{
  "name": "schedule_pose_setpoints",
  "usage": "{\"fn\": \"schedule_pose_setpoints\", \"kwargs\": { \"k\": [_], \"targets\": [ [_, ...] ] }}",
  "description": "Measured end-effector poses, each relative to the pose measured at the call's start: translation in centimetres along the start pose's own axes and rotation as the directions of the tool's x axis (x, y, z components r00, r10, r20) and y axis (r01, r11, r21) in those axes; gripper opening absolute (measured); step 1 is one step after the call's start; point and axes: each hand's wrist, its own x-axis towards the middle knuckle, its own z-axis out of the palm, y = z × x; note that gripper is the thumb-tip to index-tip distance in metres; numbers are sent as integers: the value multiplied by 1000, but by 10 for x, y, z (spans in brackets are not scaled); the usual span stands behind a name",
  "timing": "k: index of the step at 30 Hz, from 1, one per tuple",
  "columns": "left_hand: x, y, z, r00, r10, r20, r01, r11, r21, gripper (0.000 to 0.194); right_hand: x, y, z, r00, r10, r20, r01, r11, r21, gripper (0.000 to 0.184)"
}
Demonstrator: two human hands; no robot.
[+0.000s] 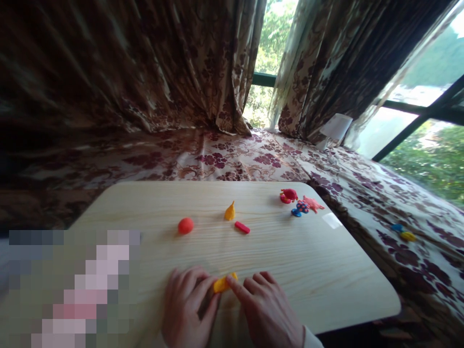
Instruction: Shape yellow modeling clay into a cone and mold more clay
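A small yellow block of what looks like modelling clay lies low over the near part of the table. Thumb and fingers of my left hand pinch its left end. My right hand has its index finger pressed on the right end, with the other fingers bent and the thumb hidden. Farther off on the tabletop are an orange-red ball, a yellow teardrop shape with a pointed tip and a short pinkish-red bar.
At the table's far right stand a dark red figure, a pink figure and a blue dotted one. Blue and yellow pieces lie on the flowered cloth. A white lamp stands near the window. Blurred blocks cover the lower left.
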Motion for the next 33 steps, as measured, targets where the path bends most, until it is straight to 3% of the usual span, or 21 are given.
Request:
{"fn": "schedule_pose_setpoints", "kwargs": {
  "k": [14, 19, 22, 26, 29, 33],
  "targets": [
    [-2, 0, 1, 1000, -5, 20, 5, 1000, -12, 18, -7, 6, -1, 999, 40, 10, -40, 999, 22, 48],
    [0, 0, -1, 1000, -6, 13, 7, 1000, -29, 18, -4, 6, -12, 996, 87, 35, -89, 994, 56, 45],
    [1, 1, -2, 1000, -18, 5, 18, 998, -66, 19, 0, 8, -19, 990, 138, -13, -134, 979, 154, 40],
    [-2, 4, -1, 998, -56, 11, 57, 993, -107, 22, 7, 5, -17, 991, 108, -74, -82, 952, 296, 27],
    [-3, 5, -2, 999, -43, 34, 46, 993, -108, 20, 11, -1, -10, 990, 105, -97, -67, 942, 329, 15],
    [-2, 6, -6, 999, -21, 32, 24, 995, -101, 20, 12, -4, -6, 984, 87, -158, -32, 946, 321, 13]
  ]
}}
